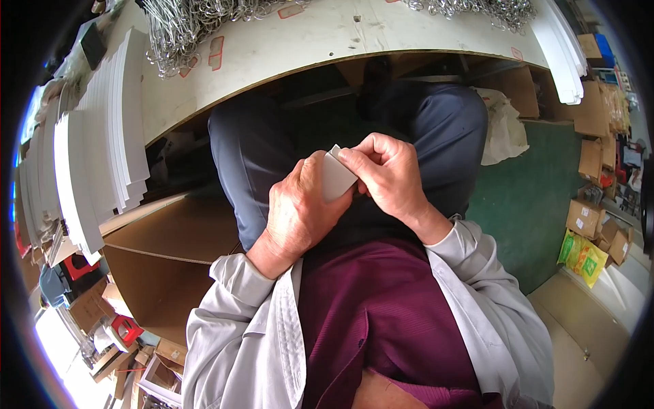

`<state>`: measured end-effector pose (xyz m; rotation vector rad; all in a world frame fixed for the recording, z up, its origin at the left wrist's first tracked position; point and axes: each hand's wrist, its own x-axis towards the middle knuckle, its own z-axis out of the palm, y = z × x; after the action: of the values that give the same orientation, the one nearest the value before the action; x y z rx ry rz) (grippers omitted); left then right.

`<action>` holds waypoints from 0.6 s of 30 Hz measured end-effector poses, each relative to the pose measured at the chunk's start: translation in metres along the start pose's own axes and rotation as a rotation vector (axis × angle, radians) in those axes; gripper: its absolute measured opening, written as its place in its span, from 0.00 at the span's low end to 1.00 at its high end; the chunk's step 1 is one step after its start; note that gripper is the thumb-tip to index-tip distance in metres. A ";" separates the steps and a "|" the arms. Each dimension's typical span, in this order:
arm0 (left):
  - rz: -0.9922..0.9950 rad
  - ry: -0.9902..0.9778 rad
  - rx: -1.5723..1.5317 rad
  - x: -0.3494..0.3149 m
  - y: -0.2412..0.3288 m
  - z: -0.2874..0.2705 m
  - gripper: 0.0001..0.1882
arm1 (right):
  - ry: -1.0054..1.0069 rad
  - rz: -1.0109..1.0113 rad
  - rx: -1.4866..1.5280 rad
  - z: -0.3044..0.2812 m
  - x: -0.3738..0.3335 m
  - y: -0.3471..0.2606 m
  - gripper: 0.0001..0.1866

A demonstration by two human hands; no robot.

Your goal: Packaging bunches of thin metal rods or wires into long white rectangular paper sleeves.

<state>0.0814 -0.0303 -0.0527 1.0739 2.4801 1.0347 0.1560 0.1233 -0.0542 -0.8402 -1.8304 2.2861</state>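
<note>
Hands together over my lap: left hand [294, 208] and right hand [387, 174] pinch a small grey card [335, 178]; I should keep its edges aligned.

A pale bench [327, 41] with a worn, scuffed top curves across the upper part of the view, with small red-outlined marks on its surface. On it lie two tangled heaps of silvery wire hooks, one heap [197, 24] at the left and another [477, 8] along the far edge at the right, while fanned stacks of white card strips [102, 150] rest on its left end and a smaller white stack [562, 48] on its right end. The green floor [531, 204] at the right carries a crumpled white bag [504, 129], several brown cartons [584, 218] and a yellow-green packet [580, 255].
</note>
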 end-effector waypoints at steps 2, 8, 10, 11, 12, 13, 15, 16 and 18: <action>0.000 0.002 -0.007 0.000 0.002 -0.001 0.30 | 0.076 -0.277 -0.229 0.003 -0.002 0.005 0.11; -0.029 0.042 -0.019 0.001 -0.003 0.000 0.29 | 0.008 -0.103 -0.103 0.001 -0.007 0.002 0.09; -0.025 0.058 -0.033 0.004 -0.002 -0.002 0.29 | 0.033 -0.279 -0.112 0.007 -0.006 0.021 0.10; -0.021 0.072 -0.050 0.005 -0.002 -0.003 0.29 | 0.061 -0.453 -0.121 0.008 -0.006 0.028 0.12; -0.022 0.071 -0.051 0.004 -0.004 -0.003 0.29 | 0.014 -0.475 -0.222 0.007 -0.008 0.025 0.17; -0.002 0.083 -0.038 0.002 -0.007 -0.003 0.30 | -0.002 -0.481 -0.323 0.007 -0.010 0.022 0.19; 0.018 0.095 -0.026 0.002 -0.009 -0.003 0.31 | -0.027 -0.483 -0.366 0.009 -0.012 0.019 0.21; 0.018 0.091 -0.042 0.003 -0.009 -0.003 0.31 | -0.027 -0.483 -0.367 0.008 -0.011 0.019 0.21; 0.016 0.089 -0.055 0.005 -0.010 -0.004 0.31 | -0.016 -0.618 -0.449 0.008 -0.008 0.018 0.22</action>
<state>0.0711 -0.0335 -0.0563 1.0546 2.4996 1.1735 0.1634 0.1081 -0.0675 -0.2203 -2.2432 1.5379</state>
